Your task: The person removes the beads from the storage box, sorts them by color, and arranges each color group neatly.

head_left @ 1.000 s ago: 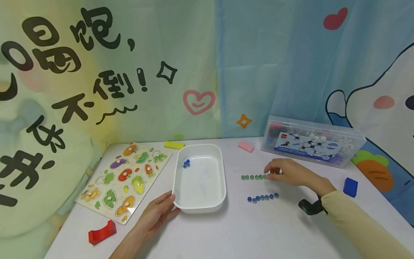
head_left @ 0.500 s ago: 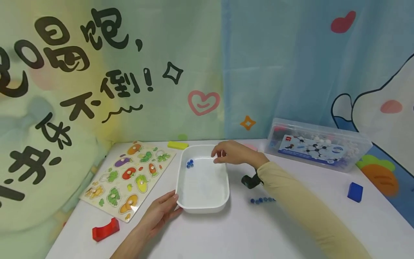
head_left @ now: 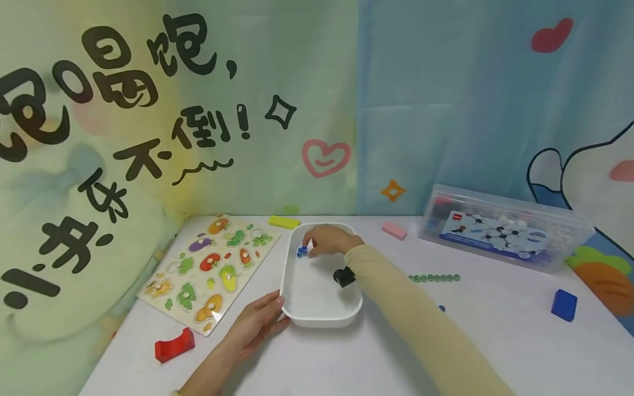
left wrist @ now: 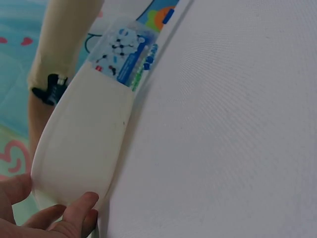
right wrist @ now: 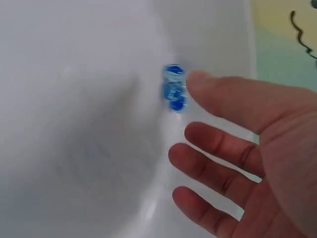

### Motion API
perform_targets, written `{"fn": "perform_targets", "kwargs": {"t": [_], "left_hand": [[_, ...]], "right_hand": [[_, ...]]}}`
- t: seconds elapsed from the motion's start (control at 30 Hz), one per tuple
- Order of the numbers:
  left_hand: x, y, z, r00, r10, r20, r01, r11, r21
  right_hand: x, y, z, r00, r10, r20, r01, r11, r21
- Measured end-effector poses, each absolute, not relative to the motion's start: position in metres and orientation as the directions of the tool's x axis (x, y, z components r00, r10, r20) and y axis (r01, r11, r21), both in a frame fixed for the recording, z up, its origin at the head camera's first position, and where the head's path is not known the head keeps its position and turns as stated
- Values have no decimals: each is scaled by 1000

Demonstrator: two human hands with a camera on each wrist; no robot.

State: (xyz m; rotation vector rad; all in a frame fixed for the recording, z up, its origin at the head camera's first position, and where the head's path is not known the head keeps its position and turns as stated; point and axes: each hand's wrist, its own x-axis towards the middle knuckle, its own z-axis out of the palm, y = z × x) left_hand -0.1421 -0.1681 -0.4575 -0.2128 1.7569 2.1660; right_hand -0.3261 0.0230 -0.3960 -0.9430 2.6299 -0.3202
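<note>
My left hand (head_left: 257,324) grips the near left corner of a white plastic tray (head_left: 322,322), thumb at the rim and fingers underneath. Inside the tray my right hand (head_left: 331,240) reaches to the far left, beside a small cluster of shiny blue beads (head_left: 302,251). In the right wrist view the thumb tip is right at these beads (right wrist: 174,88), and three other fingers are spread apart; the index finger is hidden. A row of green beads (head_left: 436,278) lies on the table to the right. One blue bead (head_left: 442,309) shows past the sleeve, which hides others.
A vegetable puzzle board (head_left: 210,269) lies left of the tray, with a red arched block (head_left: 174,345) in front. Yellow (head_left: 284,221), pink (head_left: 394,230) and blue blocks (head_left: 564,304) lie around. A clear box of molecule-model parts (head_left: 505,231) stands at the back right.
My right hand has moved left from the green row, over the tray and down to the blue beads inside. The left hand stays on the tray. The head view has turned slightly left.
</note>
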Motion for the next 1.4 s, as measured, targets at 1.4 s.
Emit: {"fn": "perform_targets", "kwargs": {"t": [1.4], "left_hand": [[-140, -164, -454, -930, 149, -336, -359, -182, 915]], "right_hand": [[-279, 141, -326, -702, -699, -133, -651, 706, -279]]}}
